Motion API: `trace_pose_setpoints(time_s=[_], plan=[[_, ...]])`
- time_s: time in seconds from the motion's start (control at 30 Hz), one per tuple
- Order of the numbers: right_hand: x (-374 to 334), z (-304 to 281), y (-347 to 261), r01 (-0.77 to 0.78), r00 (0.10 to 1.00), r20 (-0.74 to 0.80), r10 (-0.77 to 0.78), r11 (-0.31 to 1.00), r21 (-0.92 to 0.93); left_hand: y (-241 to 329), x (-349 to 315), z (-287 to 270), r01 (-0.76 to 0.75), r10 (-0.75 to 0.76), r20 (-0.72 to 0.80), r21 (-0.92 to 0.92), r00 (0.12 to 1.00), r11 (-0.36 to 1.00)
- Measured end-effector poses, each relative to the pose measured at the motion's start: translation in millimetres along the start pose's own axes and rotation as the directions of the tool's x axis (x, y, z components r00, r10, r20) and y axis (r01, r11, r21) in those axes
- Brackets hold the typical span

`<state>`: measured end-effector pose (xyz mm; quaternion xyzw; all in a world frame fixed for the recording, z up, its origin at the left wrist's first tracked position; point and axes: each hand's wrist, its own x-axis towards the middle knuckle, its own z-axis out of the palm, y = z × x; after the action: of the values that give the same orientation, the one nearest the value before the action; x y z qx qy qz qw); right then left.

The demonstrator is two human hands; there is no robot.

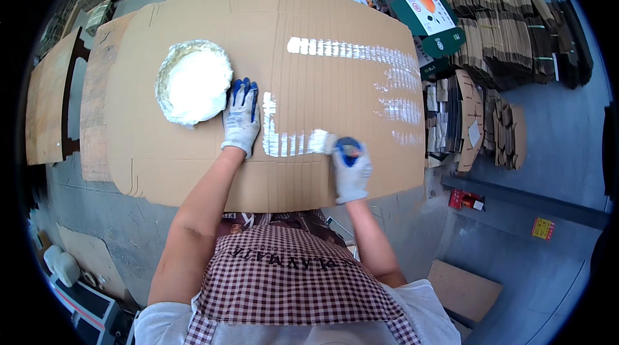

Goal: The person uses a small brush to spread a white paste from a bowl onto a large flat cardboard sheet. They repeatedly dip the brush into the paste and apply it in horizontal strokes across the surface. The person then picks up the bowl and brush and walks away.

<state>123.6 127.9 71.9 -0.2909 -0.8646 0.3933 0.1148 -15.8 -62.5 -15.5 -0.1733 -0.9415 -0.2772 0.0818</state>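
Observation:
A large flat cardboard sheet (193, 171) lies across the work table in front of me. On its left part sits a round basin (162, 97) with a crusted rim, filled with white paste. My left hand (240, 119), in a white and blue work glove, lies flat on the cardboard beside the basin, fingers stretched out. My right hand (353, 171), gloved alike, is closed around a brush (329, 143) whose pale head is blurred and touches the cardboard. Wet white glue strokes (284, 144) run in an L shape left of the brush. Further glue stripes (348, 49) cover the right part.
A green printed box (419, 16) stands by the far right corner. Bundled stacks of folded cardboard (496, 29) fill the far right. Wooden boards (51, 100) stand at the left. A loose cardboard piece (464, 290) lies on the floor at the lower right.

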Motion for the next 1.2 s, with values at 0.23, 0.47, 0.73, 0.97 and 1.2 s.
trace_pose_setpoints(time_s=[0.23,0.47,0.73,0.97,1.2], plan=[[4,-36,27,0.189,0.982,0.037,-0.185,0.962,-0.196,-4,0,6,-0.015,0.014,0.012,0.059,1.0,0.998],[-14,-36,66,0.384,0.92,0.243,-0.308,0.832,-0.401,-1,0,2,-0.015,0.014,0.021,0.077,1.0,0.997],[3,-82,72,0.311,0.949,0.15,-0.277,0.899,-0.308,-1,0,1,-0.039,0.039,0.008,0.073,0.999,0.997],[27,-98,121,0.203,0.979,0.078,-0.187,0.927,-0.317,-1,2,-4,-0.036,0.034,0.035,0.05,0.999,0.998],[27,-112,124,0.208,0.977,0.108,-0.181,0.912,-0.353,-3,0,-3,-0.03,0.026,0.049,0.092,0.998,0.995]])
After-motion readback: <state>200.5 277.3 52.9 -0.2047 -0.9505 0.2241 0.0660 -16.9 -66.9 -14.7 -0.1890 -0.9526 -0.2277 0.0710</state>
